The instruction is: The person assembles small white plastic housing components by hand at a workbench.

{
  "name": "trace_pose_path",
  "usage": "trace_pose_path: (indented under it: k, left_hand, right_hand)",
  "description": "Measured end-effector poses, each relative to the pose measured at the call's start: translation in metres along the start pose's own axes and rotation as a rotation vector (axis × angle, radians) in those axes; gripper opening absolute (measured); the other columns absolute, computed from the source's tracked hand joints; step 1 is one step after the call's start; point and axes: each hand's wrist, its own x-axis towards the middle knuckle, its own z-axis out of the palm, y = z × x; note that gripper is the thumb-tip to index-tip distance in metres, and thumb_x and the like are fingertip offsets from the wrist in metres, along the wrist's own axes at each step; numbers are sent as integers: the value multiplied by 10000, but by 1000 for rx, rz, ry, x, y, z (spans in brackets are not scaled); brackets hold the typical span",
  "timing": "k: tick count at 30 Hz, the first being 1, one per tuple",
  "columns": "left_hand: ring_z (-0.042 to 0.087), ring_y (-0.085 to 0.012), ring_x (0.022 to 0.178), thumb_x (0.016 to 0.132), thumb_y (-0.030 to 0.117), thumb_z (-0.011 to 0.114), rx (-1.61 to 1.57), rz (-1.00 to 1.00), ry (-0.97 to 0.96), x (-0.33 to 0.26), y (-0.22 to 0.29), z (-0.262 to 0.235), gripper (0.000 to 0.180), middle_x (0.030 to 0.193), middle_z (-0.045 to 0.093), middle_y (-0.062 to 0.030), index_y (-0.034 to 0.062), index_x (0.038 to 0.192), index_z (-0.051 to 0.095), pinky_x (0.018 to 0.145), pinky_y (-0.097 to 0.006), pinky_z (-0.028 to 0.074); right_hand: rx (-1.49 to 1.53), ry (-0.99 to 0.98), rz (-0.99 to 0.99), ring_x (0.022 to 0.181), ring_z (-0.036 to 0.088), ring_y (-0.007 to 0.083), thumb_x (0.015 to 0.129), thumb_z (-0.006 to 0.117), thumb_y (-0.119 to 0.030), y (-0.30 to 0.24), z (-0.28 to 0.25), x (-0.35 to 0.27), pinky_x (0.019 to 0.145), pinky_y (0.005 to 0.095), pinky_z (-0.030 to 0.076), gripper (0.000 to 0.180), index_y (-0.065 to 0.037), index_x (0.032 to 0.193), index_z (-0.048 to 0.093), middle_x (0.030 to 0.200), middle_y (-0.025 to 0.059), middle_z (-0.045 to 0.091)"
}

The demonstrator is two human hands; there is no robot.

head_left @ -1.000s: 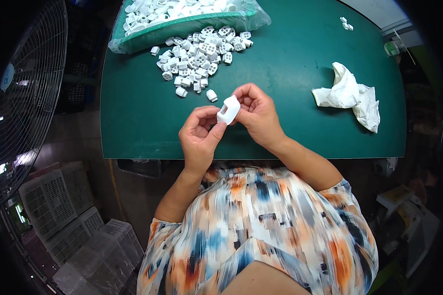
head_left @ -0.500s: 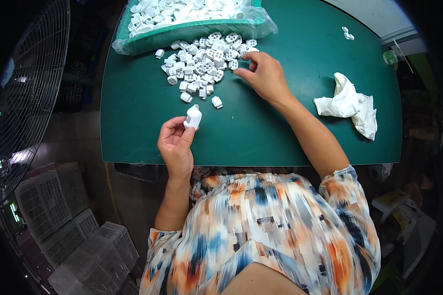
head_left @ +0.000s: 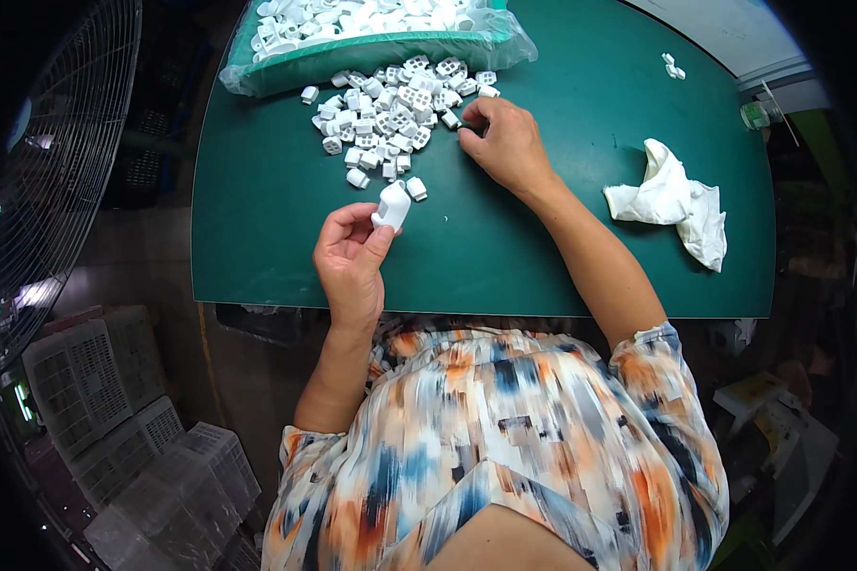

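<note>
My left hand pinches a white curved plastic fitting upright between thumb and fingers, over the near side of the table. Just beyond it lies a pile of small white plastic blocks, some showing square holes in their ends. At the pile's right edge is my right hand, fingers curled and the thumb apart from the index finger. No piece shows between those fingertips. One loose block lies close to their left; another small block sits right beside the held fitting.
At the back left, a green tray lined with clear plastic holds many white fittings. White cloth gloves lie on the green table at right, with a few small white pieces farther back. A large fan stands left, above plastic crates.
My left hand has moved right and farther in with the fitting, toward the pile. My right hand has shifted slightly; the block near its fingertips sits a little differently.
</note>
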Motion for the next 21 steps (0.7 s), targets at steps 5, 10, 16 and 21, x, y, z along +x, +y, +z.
trace_pose_path:
  k: [5,10,16,21]
  left_hand:
    - [642,-218,895,836,-22,626,-24,-5,1,0,0,7,249,1000,617,-137,-36,1071,545,800,-327,534]
    - [644,-217,891,837,-21,626,-8,2,9,-2,2,6,240,999,615,-132,-36,1063,547,790,-326,538]
    - [646,-217,887,839,-23,620,-28,-12,16,-1,3,9,235,997,611,-129,-34,1063,546,783,-323,542]
    - [648,-229,890,845,-20,612,-85,-30,-16,2,10,16,238,1004,606,-129,-33,1071,538,780,-322,543]
  right_hand:
    - [24,-43,125,732,641,339,719,643,-117,-16,1,13,685,426,510,133,0,781,639,768,162,659]
    - [-194,-8,50,749,641,341,727,641,-104,-12,10,17,693,437,505,114,7,750,630,778,166,655]
    - [162,-88,120,717,619,177,789,631,-51,-8,2,6,628,309,504,134,-18,919,634,843,105,659]
    - [1295,-326,327,753,605,116,846,625,-28,-4,-39,-26,620,222,503,246,-23,1091,598,1005,115,651]
